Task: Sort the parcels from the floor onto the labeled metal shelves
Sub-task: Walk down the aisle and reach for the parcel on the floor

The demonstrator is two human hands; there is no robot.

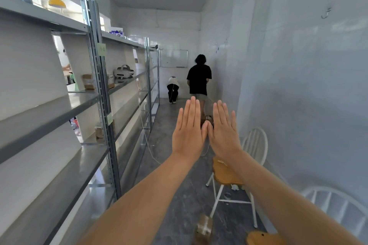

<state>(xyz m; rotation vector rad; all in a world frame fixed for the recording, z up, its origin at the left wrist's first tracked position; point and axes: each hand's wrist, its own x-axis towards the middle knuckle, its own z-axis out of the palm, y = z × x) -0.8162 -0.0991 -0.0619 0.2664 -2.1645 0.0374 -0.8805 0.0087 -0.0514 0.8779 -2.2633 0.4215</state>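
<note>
My left hand (188, 128) and my right hand (224, 130) are stretched out flat in front of me, backs toward me, fingers straight and together, thumbs touching. Neither holds anything. A brown taped parcel (203, 228) lies on the dark floor below my arms, beside a chair leg. Grey metal shelves (59, 113) run along the left wall, with small green labels (102, 49) on the uprights. Small cardboard parcels (88, 81) sit on the middle shelf and another parcel (99, 132) on a lower shelf.
A white chair with a wooden seat (227, 173) stands right of the aisle, a second chair (338, 207) at the lower right. A person in black (199, 79) stands down the aisle; another person (172, 89) crouches beyond. A white headset (123, 71) rests on a shelf.
</note>
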